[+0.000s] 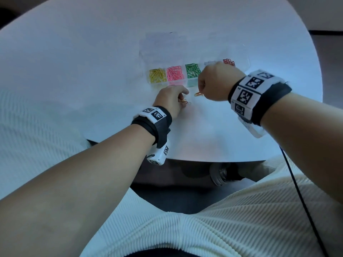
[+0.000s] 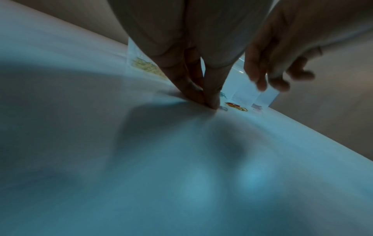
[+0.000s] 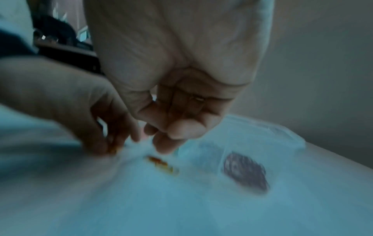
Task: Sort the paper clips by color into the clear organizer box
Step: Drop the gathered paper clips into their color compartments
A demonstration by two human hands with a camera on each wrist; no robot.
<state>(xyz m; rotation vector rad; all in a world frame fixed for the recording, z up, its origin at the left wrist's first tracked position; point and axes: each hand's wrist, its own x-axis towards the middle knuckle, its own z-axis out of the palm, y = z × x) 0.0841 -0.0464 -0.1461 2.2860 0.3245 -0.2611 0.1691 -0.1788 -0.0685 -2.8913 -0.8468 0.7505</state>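
The clear organizer box [image 1: 245,58] lies open on the white table [image 1: 74,62], with yellow clips [image 1: 157,75], pink clips [image 1: 174,72], green clips [image 1: 193,70] and red clips [image 1: 229,62] in separate compartments. My left hand [image 1: 182,98] is down on the table, and its fingertips [image 2: 210,102] pinch an orange paper clip [image 1: 184,101]. A pale clip [image 1: 188,103] lies beside it. My right hand [image 1: 201,89] hovers with curled fingers [image 3: 163,143] just above a loose orange clip [image 1: 199,94] [image 3: 161,164]. Whether it holds anything is blurred.
The box lid [image 1: 167,43] lies flat behind the compartments. The table's near edge [image 1: 204,160] is close to my lap. A black cable [image 1: 297,191] hangs from my right wrist. A chair base [image 1: 219,175] shows under the table.
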